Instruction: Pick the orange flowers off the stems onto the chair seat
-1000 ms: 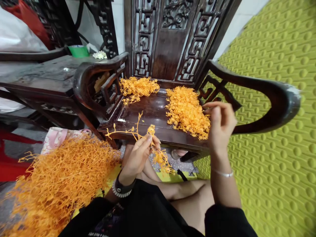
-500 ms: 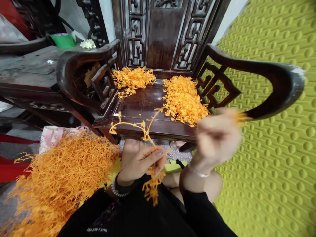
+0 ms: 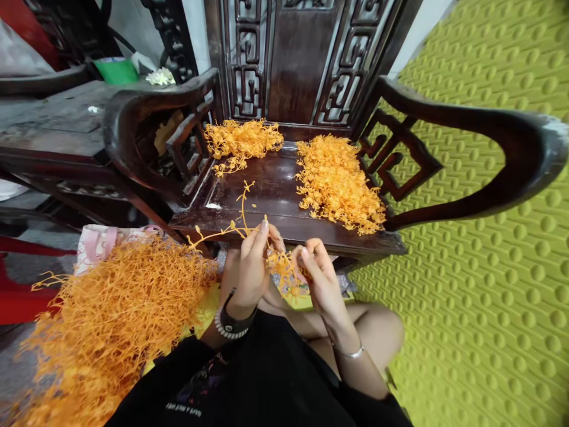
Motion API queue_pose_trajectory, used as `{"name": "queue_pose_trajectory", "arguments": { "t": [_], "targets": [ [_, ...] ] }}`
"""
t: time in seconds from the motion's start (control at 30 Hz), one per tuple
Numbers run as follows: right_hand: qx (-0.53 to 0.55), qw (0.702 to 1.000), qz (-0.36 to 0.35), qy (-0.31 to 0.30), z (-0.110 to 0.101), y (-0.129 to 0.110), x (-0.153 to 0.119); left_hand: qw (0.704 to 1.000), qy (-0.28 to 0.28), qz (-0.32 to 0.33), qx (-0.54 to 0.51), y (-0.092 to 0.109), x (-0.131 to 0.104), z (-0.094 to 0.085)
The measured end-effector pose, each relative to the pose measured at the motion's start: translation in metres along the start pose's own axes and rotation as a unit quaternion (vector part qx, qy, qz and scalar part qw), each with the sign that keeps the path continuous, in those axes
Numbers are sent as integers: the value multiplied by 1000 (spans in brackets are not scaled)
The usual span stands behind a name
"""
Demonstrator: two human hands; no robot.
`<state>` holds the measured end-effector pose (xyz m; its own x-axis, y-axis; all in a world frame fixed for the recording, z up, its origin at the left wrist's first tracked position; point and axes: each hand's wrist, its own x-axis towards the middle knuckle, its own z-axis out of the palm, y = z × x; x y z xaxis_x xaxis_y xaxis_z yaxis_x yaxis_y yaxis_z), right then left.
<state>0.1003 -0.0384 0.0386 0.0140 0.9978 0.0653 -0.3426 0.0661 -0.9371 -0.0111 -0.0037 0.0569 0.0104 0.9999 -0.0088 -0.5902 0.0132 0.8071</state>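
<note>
My left hand (image 3: 249, 270) is closed in front of the chair seat, pinching an orange branched plastic stem (image 3: 217, 232) whose thin arms stick out to the left and upward. Below its fingers a curly orange cluster (image 3: 283, 268) fills the gap between both hands. My right hand (image 3: 323, 286) has thumb and fingers bent together at the cluster's right side; its fingertips partly hide what they pinch. On the dark wooden seat (image 3: 267, 184) lie a smaller orange pile (image 3: 244, 139) at back left and a larger orange pile (image 3: 340, 181) on the right.
A big tangled heap of orange stems (image 3: 124, 308) rises at my left, by a pink and white bag (image 3: 95, 246). Curved chair arms (image 3: 489, 127) flank the seat. A side table (image 3: 53, 124) bears a green container (image 3: 116, 70). Yellow bumpy matting (image 3: 489, 308) lies right.
My right hand, blurred at the right with something orange in it, has come back left and down beside my left hand. My left hand has risen slightly toward the seat with the stem.
</note>
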Motion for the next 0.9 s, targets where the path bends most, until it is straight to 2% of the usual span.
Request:
{"name": "queue_pose_trajectory", "arguments": {
  "t": [0.07, 0.13, 0.23, 0.3, 0.37, 0.43, 0.5, 0.57, 0.67, 0.77, 0.9],
  "targets": [
    [-35, 999, -3, -19, 0, 4, -1, 1000, 10, 9, 18, -6, 1, -3],
    [-35, 997, 38, -55, 1, 9, 1, 999, 17, 14, 49, -13, 2, -10],
    [75, 986, 134, -69, 5, 17, 7, 996, 19, 7, 91, -21, 4, -23],
    [175, 961, 199, -75, 8, 21, 12, 993, 9, 1, 115, -22, 6, -30],
    [250, 926, 263, -100, 9, 25, 15, 990, -20, -2, 143, -18, 7, -36],
    [290, 895, 314, -127, 9, 28, 16, 983, -77, -3, 164, -12, 8, -40],
    [315, 872, 343, -153, 9, 31, 16, 978, -138, 3, 159, -6, 8, -43],
    [337, 858, 350, -169, 10, 34, 14, 978, -166, 24, 125, -3, 6, -44],
    [340, 857, 344, -178, 15, 37, 11, 982, -168, 63, 61, -2, 2, -42],
    [331, 860, 345, -177, 22, 39, 9, 982, -173, 72, 39, 0, -5, -42],
    [292, 903, 309, -64, 33, 42, 8, 982, -174, 37, 64, 2, -15, -47]
  ]
}}
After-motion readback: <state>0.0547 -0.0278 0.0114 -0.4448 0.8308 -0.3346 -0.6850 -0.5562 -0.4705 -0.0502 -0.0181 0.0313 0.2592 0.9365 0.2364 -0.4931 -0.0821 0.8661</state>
